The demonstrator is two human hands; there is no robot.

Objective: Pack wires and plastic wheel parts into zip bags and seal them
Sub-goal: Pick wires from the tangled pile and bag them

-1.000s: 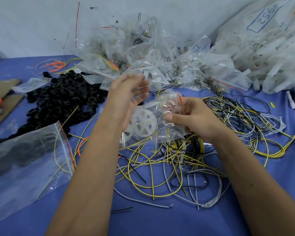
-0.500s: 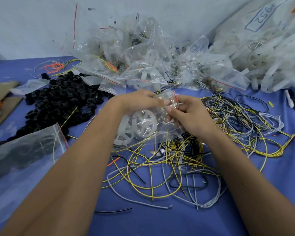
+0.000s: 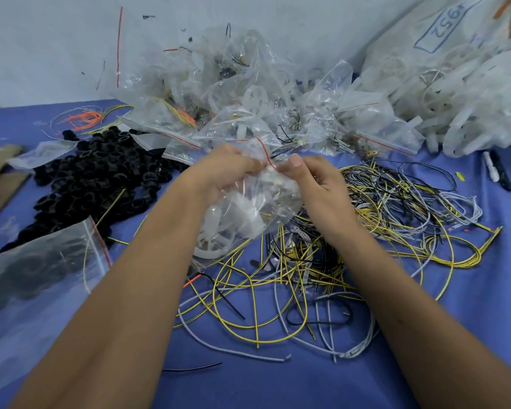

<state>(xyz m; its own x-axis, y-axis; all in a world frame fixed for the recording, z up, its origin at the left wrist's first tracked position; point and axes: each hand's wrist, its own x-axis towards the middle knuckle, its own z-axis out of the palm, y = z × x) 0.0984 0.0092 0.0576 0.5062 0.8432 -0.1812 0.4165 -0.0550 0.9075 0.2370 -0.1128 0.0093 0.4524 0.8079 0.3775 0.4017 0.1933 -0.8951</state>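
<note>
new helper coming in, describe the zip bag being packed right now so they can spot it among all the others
Start at the tangle of yellow, white and black wires in the middle of the blue table. Just above it, the left hand and right hand pinch one clear zip bag holding white plastic wheels. It alone is lifted in hands; the other bags lie piled behind.

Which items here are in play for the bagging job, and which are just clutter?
In play:
- zip bag with white wheel parts, pinched at its red seal by left hand and right hand
- loose wires
- empty zip bag

Lying about:
- black rings
- filled bags pile
- cardboard
- pens
</note>
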